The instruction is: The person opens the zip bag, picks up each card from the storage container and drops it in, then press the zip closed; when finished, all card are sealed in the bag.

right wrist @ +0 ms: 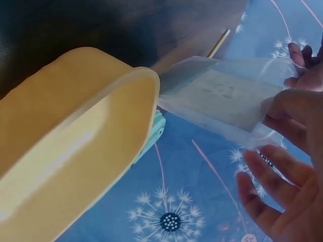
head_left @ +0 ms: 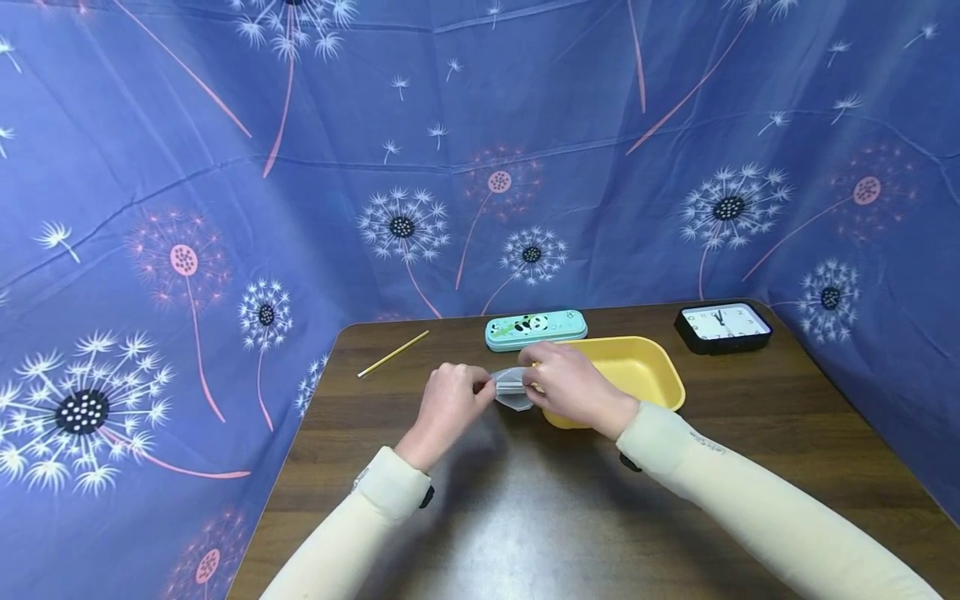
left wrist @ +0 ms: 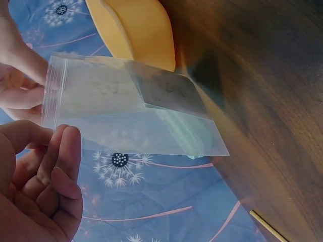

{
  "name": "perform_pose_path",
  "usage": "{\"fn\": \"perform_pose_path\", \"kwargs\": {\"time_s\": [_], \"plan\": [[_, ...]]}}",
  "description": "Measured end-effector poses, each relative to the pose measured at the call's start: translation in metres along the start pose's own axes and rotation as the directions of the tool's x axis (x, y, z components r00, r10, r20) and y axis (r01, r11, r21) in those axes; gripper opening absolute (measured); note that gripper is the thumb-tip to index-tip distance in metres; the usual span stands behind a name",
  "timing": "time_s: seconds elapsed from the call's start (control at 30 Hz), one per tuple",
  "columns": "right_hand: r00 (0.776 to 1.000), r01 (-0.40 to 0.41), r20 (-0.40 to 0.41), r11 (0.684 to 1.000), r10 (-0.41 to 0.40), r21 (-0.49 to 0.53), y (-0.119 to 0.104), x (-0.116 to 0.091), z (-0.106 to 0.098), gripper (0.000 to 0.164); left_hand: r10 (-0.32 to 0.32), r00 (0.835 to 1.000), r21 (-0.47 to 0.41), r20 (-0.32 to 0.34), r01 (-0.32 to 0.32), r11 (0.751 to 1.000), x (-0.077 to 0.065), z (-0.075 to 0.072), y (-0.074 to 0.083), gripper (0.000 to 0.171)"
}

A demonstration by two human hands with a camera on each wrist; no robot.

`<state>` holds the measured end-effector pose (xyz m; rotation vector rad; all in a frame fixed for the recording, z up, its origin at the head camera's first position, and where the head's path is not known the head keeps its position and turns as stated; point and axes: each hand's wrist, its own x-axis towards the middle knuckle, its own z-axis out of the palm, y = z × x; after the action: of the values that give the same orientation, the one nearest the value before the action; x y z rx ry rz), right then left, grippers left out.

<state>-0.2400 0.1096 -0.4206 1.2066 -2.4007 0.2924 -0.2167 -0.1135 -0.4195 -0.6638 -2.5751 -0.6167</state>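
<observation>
Between my two hands is a clear zip-lock bag, its mouth strip at the hands' side. A flat, greyish card-like piece shows through the plastic; its exact kind is unclear. My left hand pinches one edge of the bag by the strip, thumb against curled fingers. At the opposite edge, my right hand holds the bag with thumb and fingertips, its other fingers spread loosely below. Just beyond the right hand stands a yellow plastic basin, partly covered by that hand and forearm.
Behind the basin lies a mint pencil case with a panda picture. A yellow pencil lies at the left on the brown wooden table. At the back right is a black-framed clock. Patterned blue cloth hangs around the table.
</observation>
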Motion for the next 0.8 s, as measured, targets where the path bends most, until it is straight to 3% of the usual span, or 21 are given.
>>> {"fn": "perform_pose_path", "kwargs": {"time_s": [0.33,0.53,0.8], "plan": [[0.993,-0.041,0.103,0.997,0.048,-0.069,-0.008,0.015,0.006,0.018,0.000,1.000,-0.005,0.008,0.000,1.000,0.000,0.001,0.001,0.018],[0.978,-0.076,0.176,0.977,0.112,-0.199,-0.011,0.020,0.010,0.021,-0.011,1.000,-0.008,0.028,0.012,1.000,0.000,0.001,0.001,0.018],[0.972,-0.080,0.190,0.954,0.139,-0.288,-0.010,0.021,0.018,0.017,-0.015,0.999,-0.013,0.032,0.015,1.000,0.000,0.001,0.000,0.016]]}}
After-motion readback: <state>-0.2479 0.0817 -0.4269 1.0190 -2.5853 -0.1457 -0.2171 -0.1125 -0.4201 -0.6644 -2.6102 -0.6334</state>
